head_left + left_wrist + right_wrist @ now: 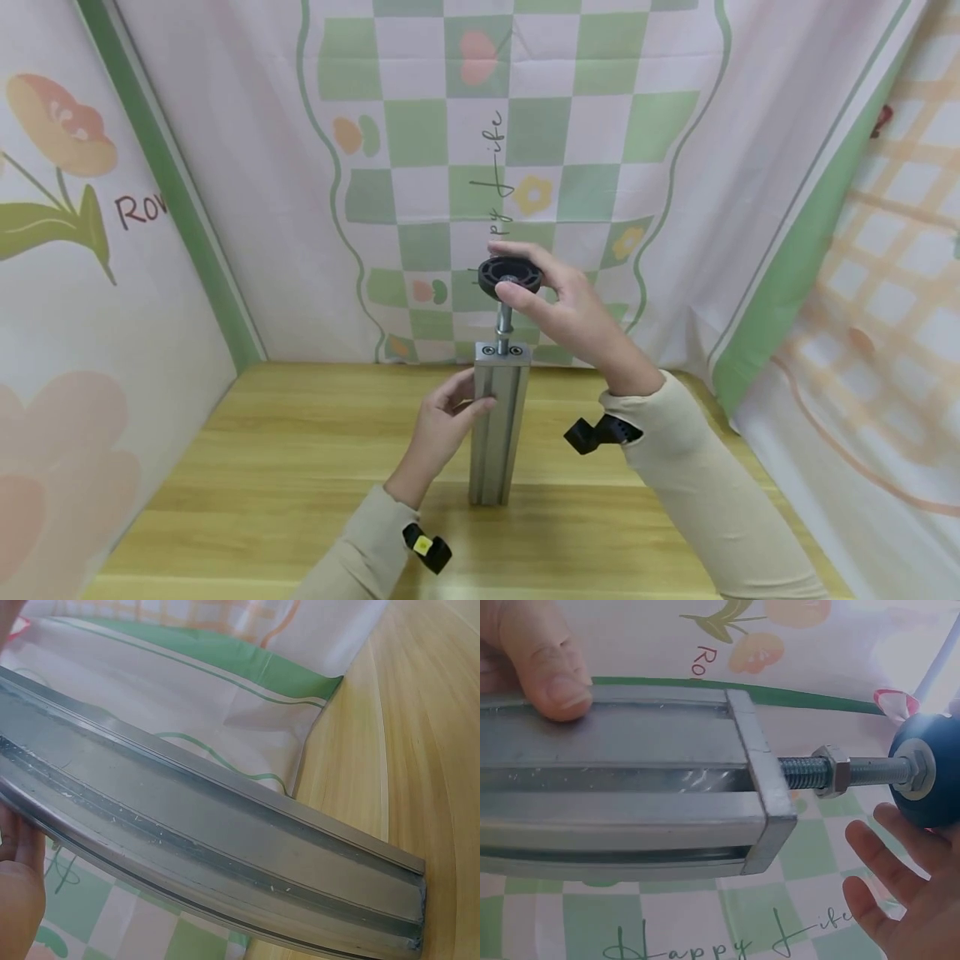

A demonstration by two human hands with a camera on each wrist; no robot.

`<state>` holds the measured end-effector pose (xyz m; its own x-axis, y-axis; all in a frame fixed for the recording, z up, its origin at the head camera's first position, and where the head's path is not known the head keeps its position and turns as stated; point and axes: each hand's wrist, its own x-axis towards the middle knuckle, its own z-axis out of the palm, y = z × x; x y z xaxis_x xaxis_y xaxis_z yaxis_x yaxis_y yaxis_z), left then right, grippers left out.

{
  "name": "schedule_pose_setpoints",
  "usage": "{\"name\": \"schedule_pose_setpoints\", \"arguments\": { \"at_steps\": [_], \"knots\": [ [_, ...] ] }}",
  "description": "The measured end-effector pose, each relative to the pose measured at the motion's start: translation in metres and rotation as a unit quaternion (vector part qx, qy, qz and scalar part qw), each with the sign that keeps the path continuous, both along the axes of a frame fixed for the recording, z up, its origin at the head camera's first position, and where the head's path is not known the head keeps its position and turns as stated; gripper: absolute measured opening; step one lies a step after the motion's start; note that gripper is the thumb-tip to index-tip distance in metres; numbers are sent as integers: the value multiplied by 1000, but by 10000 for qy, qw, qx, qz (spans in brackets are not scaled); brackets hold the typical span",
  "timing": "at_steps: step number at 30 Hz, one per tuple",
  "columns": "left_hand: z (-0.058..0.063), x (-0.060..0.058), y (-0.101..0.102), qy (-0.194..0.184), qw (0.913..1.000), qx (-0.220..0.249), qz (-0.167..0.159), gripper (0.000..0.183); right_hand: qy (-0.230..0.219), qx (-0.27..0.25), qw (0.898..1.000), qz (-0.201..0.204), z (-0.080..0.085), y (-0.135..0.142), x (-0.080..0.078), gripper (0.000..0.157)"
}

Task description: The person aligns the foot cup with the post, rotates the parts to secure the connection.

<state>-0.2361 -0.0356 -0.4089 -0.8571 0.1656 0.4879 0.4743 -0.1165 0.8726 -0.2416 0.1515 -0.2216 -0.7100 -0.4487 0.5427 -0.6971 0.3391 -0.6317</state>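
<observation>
Head view: fingers of the right hand hold the black leveling foot; the left hand grips the aluminum profile from the left, upright on the bench. Threaded stud and 2 screws sit in the end plate; the hex nut looks not yet seated.
</observation>
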Motion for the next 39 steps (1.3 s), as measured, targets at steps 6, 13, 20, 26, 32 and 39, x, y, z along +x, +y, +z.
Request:
{"name": "schedule_pose_setpoints", "arguments": {
  "at_steps": [6, 13, 20, 26, 32, 39],
  "knots": [
    [1, 2, 0, -134, 9999, -1, 19, 42, -189, 40, 9991, 367, 3, 4, -2, 51],
    [1, 1, 1, -166, 9999, -1, 34, 42, -244, 38, 9944, 1026, 8, 11, -5, 57],
    [2, 2, 1, -155, 9999, 22, -17, 41, -289, 10, 9945, 1008, 9, 12, -4, 50],
    [3, 3, 1, -191, 9998, 45, -9, 40, -348, 59, 9968, 713, 8, 10, -1, 48],
    [2, 3, 0, -197, 9998, 27, -11, 41, -433, 107, 9989, 169, 7, 7, 0, 55],
    [2, 2, 0, -161, 9999, 30, -32, 40, -689, -160, 9973, -196, 5, 2, -2, 55]
  ]
}}
